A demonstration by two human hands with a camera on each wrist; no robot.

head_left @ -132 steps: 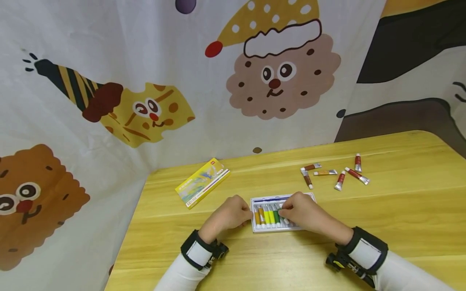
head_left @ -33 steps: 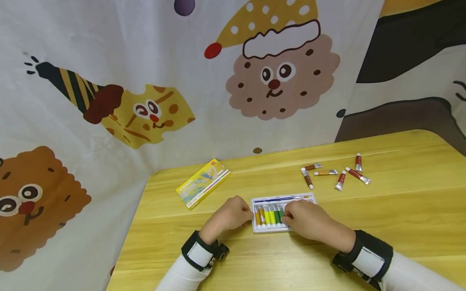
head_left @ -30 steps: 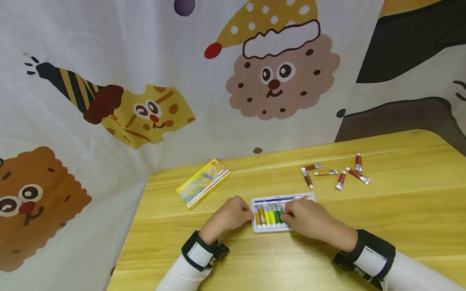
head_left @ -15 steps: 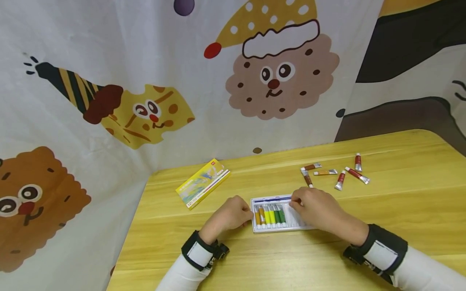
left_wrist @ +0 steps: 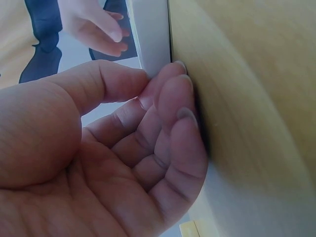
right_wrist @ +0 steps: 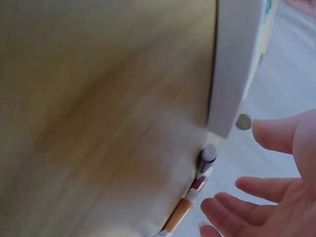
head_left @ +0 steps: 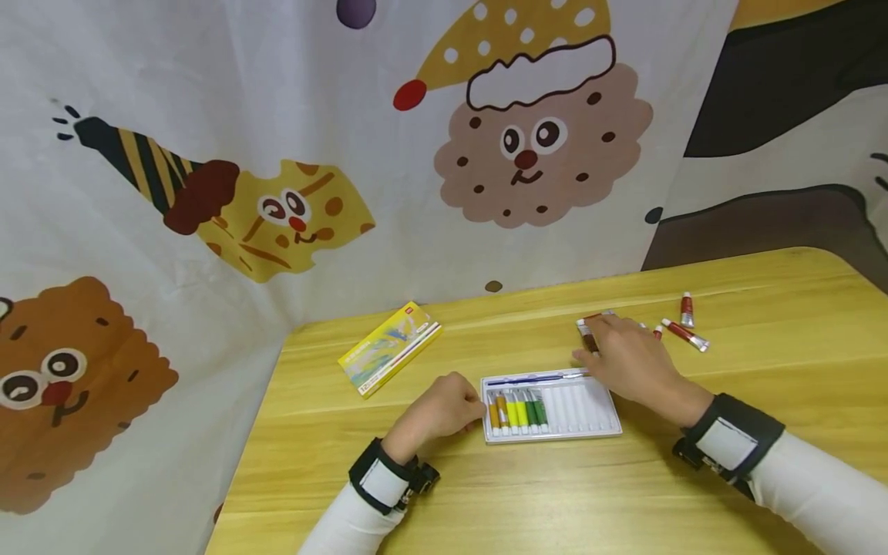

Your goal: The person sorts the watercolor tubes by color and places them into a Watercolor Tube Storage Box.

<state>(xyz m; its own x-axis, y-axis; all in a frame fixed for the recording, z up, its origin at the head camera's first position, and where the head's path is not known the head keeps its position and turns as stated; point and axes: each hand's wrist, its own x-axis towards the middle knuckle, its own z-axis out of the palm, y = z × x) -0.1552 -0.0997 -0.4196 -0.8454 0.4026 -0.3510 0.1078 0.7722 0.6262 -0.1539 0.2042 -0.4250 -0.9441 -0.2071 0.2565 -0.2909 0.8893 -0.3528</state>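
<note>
On the desk (head_left: 458, 493), the paint tray (head_left: 586, 408) lies flat, pinched at its left edge by my left hand (head_left: 444, 405); I should keep it steady. By its far right corner, my right hand (head_left: 627, 358) holds nothing, fingers parted; the brown tube (head_left: 589, 340) there needs gentle pinching.

White tray (head_left: 583, 412) is held at its left edge by the left hand (head_left: 442, 406); brown tubes (head_left: 587, 338) are kinda half-blocked by the right hand (head_left: 630, 362).
</note>
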